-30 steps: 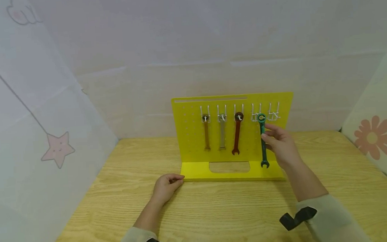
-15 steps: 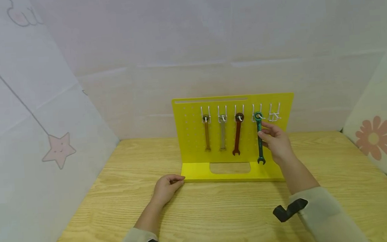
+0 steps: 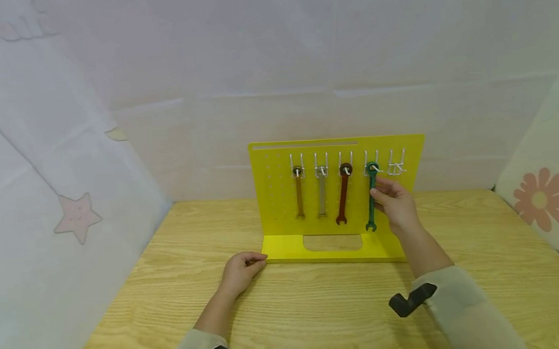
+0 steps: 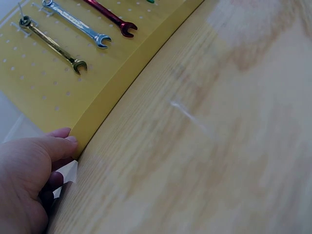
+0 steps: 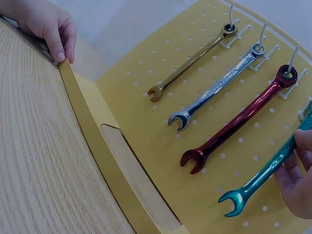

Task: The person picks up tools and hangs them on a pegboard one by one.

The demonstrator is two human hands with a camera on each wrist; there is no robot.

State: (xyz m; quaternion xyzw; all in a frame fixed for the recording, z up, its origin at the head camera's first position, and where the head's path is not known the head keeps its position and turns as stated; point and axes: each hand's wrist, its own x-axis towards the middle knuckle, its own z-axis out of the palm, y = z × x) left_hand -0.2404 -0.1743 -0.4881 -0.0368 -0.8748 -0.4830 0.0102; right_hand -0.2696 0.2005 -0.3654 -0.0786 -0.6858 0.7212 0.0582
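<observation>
My right hand (image 3: 394, 205) pinches the shaft of a green combination wrench (image 5: 265, 173) between thumb and fingers. The wrench's ring end is at the fourth hook of the yellow pegboard stand (image 3: 284, 247), with the hook's prong showing through the ring. Its open end points down and a little left. With thumb and fingers, my left hand (image 4: 29, 170) grips the front left corner of the stand's base. Gold (image 5: 192, 63), silver (image 5: 217, 87) and red (image 5: 239, 119) wrenches hang by their ring ends from the three hooks to the left.
A bare white wire hook (image 3: 396, 163) is fixed at the right end of the board. The stand's base has a cut-out slot (image 3: 333, 241) and rests on a wood-grain table (image 3: 318, 312). Pale printed cloth (image 3: 271, 61) stands behind and at both sides.
My right hand has moved left and slightly up, bringing the green wrench's ring onto the fourth hook. The wrench's lower end has swung left. My left hand stays at the base corner.
</observation>
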